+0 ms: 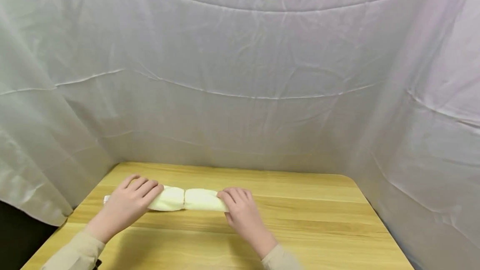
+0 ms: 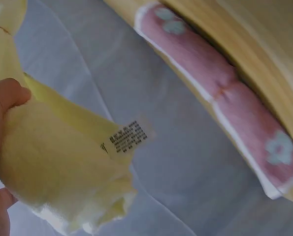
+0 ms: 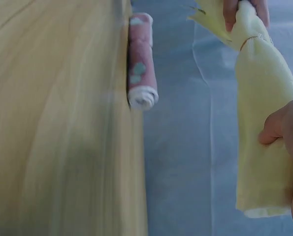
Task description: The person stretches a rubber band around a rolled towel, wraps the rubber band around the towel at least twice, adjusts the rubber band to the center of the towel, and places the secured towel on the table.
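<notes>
Head view: a rolled pale-yellow towel [image 1: 185, 199] is seen lying crosswise on the wooden surface [image 1: 300, 220], near its back-left part, with a seam or tie at mid-length. The left hand [image 1: 129, 199] is curled over the roll's left end and the right hand [image 1: 240, 207] over its right end; both are clamped on the towel, well apart from each other. A white backdrop cloth [image 1: 240, 74] is hung behind and to both sides. Left wrist view: the towel's end [image 2: 62, 177] is gripped by the left hand [image 2: 1, 147], and a printed care label [image 2: 129, 136] is exposed; its text is too small to be read. A second roll, a pink towel [image 2: 220, 93] with pale flowers, is recorded against the surface edge; it is not seen in the head view. Right wrist view: the yellow roll [image 3: 264, 137] is pinched by the right hand [image 3: 289, 147], whose fingers are cut off by the frame. Judgement: the roll could loosen or unwind if either grip slackens, since only the ends are held. The roll's underside is hidden.
</notes>
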Tool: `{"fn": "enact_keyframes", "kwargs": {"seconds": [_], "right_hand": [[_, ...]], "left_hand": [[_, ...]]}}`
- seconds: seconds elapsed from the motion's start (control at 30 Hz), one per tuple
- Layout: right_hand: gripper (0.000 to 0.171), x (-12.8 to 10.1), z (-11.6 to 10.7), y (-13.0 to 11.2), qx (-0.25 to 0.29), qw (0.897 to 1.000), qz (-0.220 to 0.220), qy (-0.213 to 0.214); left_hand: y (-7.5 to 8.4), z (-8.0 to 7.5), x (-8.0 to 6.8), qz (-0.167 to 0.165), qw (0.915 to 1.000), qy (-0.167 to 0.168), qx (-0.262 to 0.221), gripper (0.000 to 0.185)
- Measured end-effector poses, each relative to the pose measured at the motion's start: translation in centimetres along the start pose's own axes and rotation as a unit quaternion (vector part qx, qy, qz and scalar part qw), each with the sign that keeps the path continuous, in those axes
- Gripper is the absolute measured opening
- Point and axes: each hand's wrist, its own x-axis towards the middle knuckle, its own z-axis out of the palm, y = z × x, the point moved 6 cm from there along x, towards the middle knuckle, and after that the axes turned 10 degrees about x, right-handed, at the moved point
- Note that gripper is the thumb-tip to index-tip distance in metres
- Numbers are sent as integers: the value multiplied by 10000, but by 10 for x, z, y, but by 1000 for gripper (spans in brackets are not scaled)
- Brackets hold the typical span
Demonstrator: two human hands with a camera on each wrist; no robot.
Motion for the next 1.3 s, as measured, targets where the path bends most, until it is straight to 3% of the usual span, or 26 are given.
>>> {"fn": "enact_keyframes", "kwargs": {"seconds": [0.13,0.33,0.47,0.57,0.83,1.13,1.23,1.3], "right_hand": [[48,5,16,-12,52,9997,-38,-220],[53,8,43,-30,-1,9959,-36,-900],[52,6,62,-41,-78,9904,-66,-1376],[53,6,76,-48,-35,9851,-53,-1718],[47,7,107,-60,166,9713,79,-2372],[39,16,125,-66,277,9471,182,-3192],[35,18,130,-67,291,9409,278,-3362],[34,19,134,-67,300,9371,357,-3458]], "left_hand": [[-9,1,-18,-81,9998,-107,-153,31],[-18,3,-47,-233,9994,-141,-206,52],[-21,4,-64,-227,9995,-104,-192,35],[-22,7,-76,-260,9993,-216,-161,33],[-23,21,-106,-426,9948,-926,-69,30],[-22,37,-129,-671,9836,-1671,-23,30],[-23,41,-135,-861,9748,-2055,-59,28],[-23,46,-138,-1036,9627,-2495,-132,27]]}}
